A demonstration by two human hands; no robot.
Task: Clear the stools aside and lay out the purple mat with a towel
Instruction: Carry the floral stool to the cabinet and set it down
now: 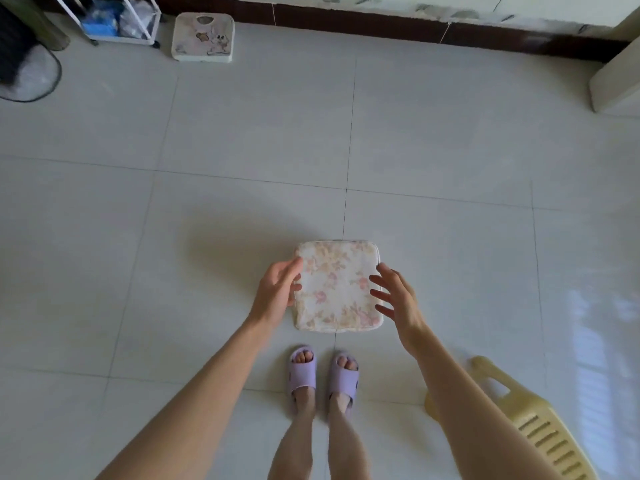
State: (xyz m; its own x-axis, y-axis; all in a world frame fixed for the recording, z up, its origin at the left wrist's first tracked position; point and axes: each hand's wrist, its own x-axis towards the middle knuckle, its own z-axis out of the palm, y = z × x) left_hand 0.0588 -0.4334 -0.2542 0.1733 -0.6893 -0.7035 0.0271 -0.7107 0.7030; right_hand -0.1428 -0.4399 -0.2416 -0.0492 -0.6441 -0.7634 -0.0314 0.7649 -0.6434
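A small stool with a floral cushion top (pixel 337 285) stands on the tiled floor just ahead of my feet. My left hand (pixel 277 289) is at its left edge, fingers fairly straight and touching the side. At the right edge my right hand (pixel 398 299) has its fingers spread, and whether it touches is unclear. A yellow plastic stool (pixel 533 420) stands at the lower right, partly behind my right forearm. No purple mat or towel is in view.
A bathroom scale (pixel 202 36) lies on the floor at the back left beside a white wire cart (pixel 121 19). A fan base (pixel 27 71) sits at far left. A cabinet corner (pixel 616 81) juts in at the right. Dark skirting runs along the far wall.
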